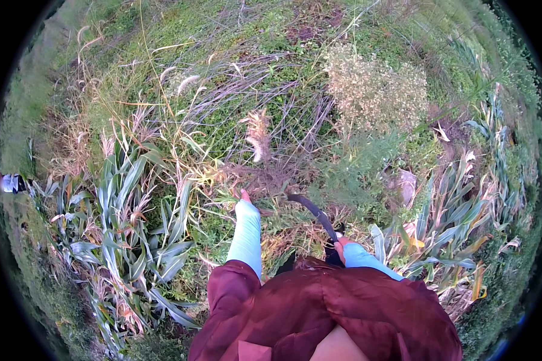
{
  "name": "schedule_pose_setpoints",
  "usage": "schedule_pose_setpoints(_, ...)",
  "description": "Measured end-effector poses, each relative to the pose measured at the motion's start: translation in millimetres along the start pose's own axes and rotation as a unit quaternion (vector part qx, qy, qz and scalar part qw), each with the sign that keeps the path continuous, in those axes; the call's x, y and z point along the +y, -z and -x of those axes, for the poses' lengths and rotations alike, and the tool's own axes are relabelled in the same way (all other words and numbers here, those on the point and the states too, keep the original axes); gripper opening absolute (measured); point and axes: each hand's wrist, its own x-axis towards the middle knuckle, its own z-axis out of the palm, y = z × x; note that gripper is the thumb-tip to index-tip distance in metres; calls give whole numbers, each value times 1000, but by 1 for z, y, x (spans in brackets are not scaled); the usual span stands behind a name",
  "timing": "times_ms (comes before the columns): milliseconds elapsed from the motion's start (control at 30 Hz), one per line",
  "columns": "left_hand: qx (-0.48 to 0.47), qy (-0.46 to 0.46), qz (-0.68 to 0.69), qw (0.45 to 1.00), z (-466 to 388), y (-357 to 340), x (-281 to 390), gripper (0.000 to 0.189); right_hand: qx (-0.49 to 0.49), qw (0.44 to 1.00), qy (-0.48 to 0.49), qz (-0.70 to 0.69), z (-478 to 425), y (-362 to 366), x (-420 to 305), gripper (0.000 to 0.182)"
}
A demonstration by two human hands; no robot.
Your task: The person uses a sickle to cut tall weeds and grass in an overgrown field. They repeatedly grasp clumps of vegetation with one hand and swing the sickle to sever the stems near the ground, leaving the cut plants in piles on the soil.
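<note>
My right hand (341,247) grips the handle end of a sickle (317,212), whose dark curved blade reaches up and left toward the space before my left hand. Ahead of my body, my left hand (245,196) is closed on a bunch of grass (223,195) with green and yellowing blades. The sleeve and the grass hide most of its fingers. Just beyond the blade tip lies a brownish, wispy tuft of weeds (271,178), partly blurred. A tan, fluffy seed head (258,135) rises above it.
Cut maize stalks with broad leaves (126,189) lie in a heap on the left. Another maize heap (456,216) lies at right, near a pale stone (406,186). Thin dry stems (253,94) spread across the ground ahead. A dry, bushy weed (375,90) stands at upper right.
</note>
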Motion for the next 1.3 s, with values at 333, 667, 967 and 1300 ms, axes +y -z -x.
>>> schedule_pose_setpoints(333, -63, -102, 159, 980, -4, 145, 125, 55, -45, 992, -99, -61, 62, 36, 30, 32)
schedule_pose_setpoints(667, 36, 144, 222, 964, 81, 267, -45, 68, 53, 973, -57, -217, 40, 19, -37, 25)
schedule_pose_setpoints(967, -183, 123, -62, 973, 41, 220, -80, 43, 93, 986, 8, -138, 52, 40, -84, 27)
schedule_pose_setpoints(1300, -630, 22, -18, 776, 197, 52, 81, 41, 5, 977, 203, -63, 45, 48, -145, 29)
